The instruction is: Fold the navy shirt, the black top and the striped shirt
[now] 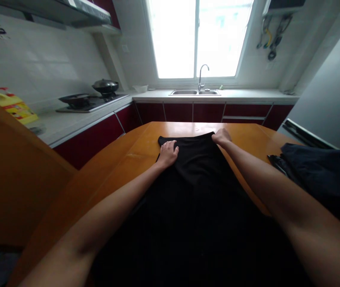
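Kitchen's around our wooden table (128, 159); black garment (196, 171) runs from centre down to bottom. We've got our right hand (221, 137) gripping its top-right corner, left hand (168, 154) loosely spread on it.

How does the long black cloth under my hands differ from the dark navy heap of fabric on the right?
The long black cloth is spread out lengthwise, while the dark navy heap of fabric is piled up in layers. The black cloth has the left hand on it and the right hand at its far right corner; neither hand touches the navy heap. Both are dark fabric.
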A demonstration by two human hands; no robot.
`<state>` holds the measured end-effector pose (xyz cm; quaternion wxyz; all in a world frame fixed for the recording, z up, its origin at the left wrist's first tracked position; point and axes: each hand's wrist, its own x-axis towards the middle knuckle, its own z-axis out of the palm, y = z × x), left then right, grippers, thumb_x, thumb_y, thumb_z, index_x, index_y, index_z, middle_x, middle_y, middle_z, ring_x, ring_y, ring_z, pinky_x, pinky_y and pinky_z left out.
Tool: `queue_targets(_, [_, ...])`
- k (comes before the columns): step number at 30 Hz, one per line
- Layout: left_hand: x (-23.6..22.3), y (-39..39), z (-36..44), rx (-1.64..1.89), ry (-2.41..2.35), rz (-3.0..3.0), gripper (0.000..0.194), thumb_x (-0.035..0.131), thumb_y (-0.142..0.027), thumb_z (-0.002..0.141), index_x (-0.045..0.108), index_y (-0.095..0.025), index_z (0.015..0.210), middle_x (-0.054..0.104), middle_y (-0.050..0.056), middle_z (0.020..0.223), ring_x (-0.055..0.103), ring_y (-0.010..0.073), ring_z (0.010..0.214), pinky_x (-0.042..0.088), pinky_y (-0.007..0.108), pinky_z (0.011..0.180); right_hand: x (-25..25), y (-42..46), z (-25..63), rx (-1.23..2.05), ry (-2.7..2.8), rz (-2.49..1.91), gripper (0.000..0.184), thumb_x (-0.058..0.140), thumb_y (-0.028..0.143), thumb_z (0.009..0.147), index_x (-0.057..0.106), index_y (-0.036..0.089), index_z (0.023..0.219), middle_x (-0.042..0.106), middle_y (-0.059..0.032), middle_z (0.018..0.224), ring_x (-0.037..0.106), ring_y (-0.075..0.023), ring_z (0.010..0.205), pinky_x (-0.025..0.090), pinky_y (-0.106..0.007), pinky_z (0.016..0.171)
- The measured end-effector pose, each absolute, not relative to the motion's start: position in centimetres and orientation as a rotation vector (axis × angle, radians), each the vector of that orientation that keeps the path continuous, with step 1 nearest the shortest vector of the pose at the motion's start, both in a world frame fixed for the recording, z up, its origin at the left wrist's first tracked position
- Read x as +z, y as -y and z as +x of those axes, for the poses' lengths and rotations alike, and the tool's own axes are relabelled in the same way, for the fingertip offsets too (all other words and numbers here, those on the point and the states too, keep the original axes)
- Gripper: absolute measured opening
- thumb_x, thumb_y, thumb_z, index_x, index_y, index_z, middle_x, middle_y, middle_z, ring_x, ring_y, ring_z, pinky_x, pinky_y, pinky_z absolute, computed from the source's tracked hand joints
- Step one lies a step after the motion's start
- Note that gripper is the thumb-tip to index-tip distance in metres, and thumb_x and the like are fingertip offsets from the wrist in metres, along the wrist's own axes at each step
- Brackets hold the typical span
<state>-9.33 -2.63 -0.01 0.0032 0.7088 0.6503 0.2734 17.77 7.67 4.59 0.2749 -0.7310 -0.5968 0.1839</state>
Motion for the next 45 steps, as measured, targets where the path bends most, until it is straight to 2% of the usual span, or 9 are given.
queue_targets(2, [0.7, 2.6, -9.7, 0.970, -1.995, 2.219, 0.041, 0.045, -0.031, 0.099, 0.052, -0.018, 0.138, 0.057, 0.012, 0.139, 0.048, 0.0265, 0.131, 0.033, 0.042, 0.114, 5.6, -8.6, 19.4, 0.414, 1.504, -1.946, 0.028, 0.070, 0.017, 0.077, 0.066, 0.011, 0.104, 0.066, -0.0242, 0.116, 0.064, -0.0337, 0.110, 0.051, -0.044, 0.092])
queue_targets(7, [2.1, 3.8, -11.3, 0.861, -1.956, 2.245, 0.041, 0.051, -0.030, 0.094, 0.056, -0.021, 0.134, 0.058, 0.009, 0.137, 0.051, 0.0272, 0.129, 0.037, 0.042, 0.112, 5.5, -9.0, 22.4, 0.602, 1.483, -1.743, 0.040, 0.068, 0.009, 0.075, 0.063, 0.013, 0.114, 0.072, -0.0125, 0.096, 0.069, -0.0221, 0.083, 0.056, -0.035, 0.076])
queue_targets(13, [2.9, 9.3, -15.2, 0.431, -1.886, 2.287, 0.042, 0.056, -0.036, 0.088, 0.064, -0.020, 0.126, 0.063, 0.011, 0.130, 0.058, 0.0268, 0.122, 0.040, 0.037, 0.110, 4.1, -3.8, 24.1, 0.541, 1.495, -1.742, 0.023, 0.063, 0.009, 0.076, 0.071, 0.011, 0.098, 0.074, -0.0150, 0.094, 0.069, -0.0234, 0.084, 0.054, -0.032, 0.076])
queue_targets(20, [4.4, 18.9, -23.0, 0.324, -2.078, 1.997, 0.060, 0.062, -0.060, 0.073, 0.067, -0.023, 0.121, 0.065, 0.011, 0.128, 0.059, 0.0319, 0.120, 0.043, 0.038, 0.108, 4.7, 12.2, 28.6, 0.421, 1.918, -1.638, 0.023, 0.054, 0.019, 0.085, 0.072, 0.023, 0.098, 0.076, -0.0065, 0.100, 0.071, -0.0210, 0.092, 0.053, -0.028, 0.084])
queue_targets(24, [4.2, 23.1, -26.5, 0.364, -2.173, 1.848, 0.068, 0.065, -0.069, 0.059, 0.070, -0.020, 0.106, 0.070, 0.013, 0.111, 0.067, 0.0338, 0.104, 0.052, 0.038, 0.093, 3.3, 23.2, 33.6, 0.296, 2.018, -1.606, 0.021, 0.051, 0.030, 0.087, 0.070, 0.029, 0.094, 0.072, -0.0085, 0.108, 0.068, -0.0250, 0.101, 0.052, -0.036, 0.094])
queue_targets(29, [3.6, 26.5, -27.4, 0.493, -2.084, 1.709, 0.058, 0.067, -0.067, 0.053, 0.069, -0.022, 0.089, 0.073, 0.008, 0.090, 0.070, 0.0308, 0.087, 0.056, 0.035, 0.077, 0.0, 31.2, 40.3, 0.176, 2.041, -1.628, 0.023, 0.054, 0.031, 0.081, 0.072, 0.034, 0.095, 0.067, -0.0119, 0.117, 0.063, -0.0312, 0.112, 0.051, -0.046, 0.099])
queue_targets(34, [3.8, 28.3, -25.5, 0.495, -2.048, 1.715, 0.043, 0.064, -0.062, 0.057, 0.068, -0.024, 0.075, 0.072, 0.006, 0.074, 0.068, 0.0294, 0.076, 0.054, 0.036, 0.071, -2.0, 33.5, 43.6, 0.132, 2.123, -1.630, 0.054, 0.051, 0.016, 0.070, 0.070, 0.035, 0.117, 0.063, -0.0090, 0.131, 0.058, -0.0303, 0.123, 0.046, -0.051, 0.108])
queue_targets(40, [5.5, 30.1, -25.3, 0.601, -2.041, 1.664, 0.040, 0.063, -0.062, 0.056, 0.066, -0.024, 0.066, 0.071, 0.004, 0.068, 0.066, 0.0279, 0.073, 0.053, 0.035, 0.069, -1.1, 33.4, 43.0, 0.015, 2.173, -1.556, 0.034, 0.049, 0.022, 0.085, 0.072, 0.032, 0.108, 0.068, -0.0080, 0.123, 0.065, -0.0270, 0.112, 0.051, -0.045, 0.102])
queue_targets(45, [6.4, 32.6, -27.7, 0.706, -2.087, 1.652, 0.048, 0.064, -0.068, 0.052, 0.066, -0.022, 0.066, 0.071, 0.006, 0.068, 0.066, 0.0283, 0.071, 0.052, 0.036, 0.068, -0.5, 33.3, 42.3, -0.173, 2.303, -1.331, 0.031, 0.044, 0.019, 0.092, 0.071, 0.024, 0.106, 0.071, -0.0088, 0.116, 0.069, -0.0245, 0.101, 0.057, -0.040, 0.089])
